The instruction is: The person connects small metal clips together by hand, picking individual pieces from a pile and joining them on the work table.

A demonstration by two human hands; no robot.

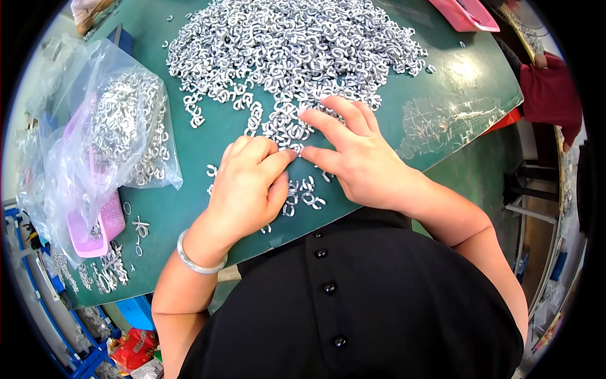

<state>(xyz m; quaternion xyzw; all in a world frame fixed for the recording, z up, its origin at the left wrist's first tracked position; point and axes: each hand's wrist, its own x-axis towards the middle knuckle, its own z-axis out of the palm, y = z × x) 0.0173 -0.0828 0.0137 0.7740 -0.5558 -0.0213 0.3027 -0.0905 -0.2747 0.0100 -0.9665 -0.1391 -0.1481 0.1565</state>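
Note:
A big heap of small silvery C-shaped metal pieces (284,47) lies on the green table, with a narrow tail reaching toward me. My left hand (246,183) is at the near left of this tail, its fingers curled and the index fingertip touching the closest pieces. What those curled fingers hold, if anything, is hidden. My right hand (360,151) rests across the tail's right side, fingers spread and fingertips on the pieces. Several loose metal pieces (306,192) are scattered between my hands and the table's near edge.
On the left, a clear plastic bag (129,126) full of similar pieces stands over a pink basket (95,237). More metal parts (110,268) lie beside it. A pink tray (464,16) sits at the far right. Other people's hands (84,22) and a dark red sleeve (552,91) show at the edges.

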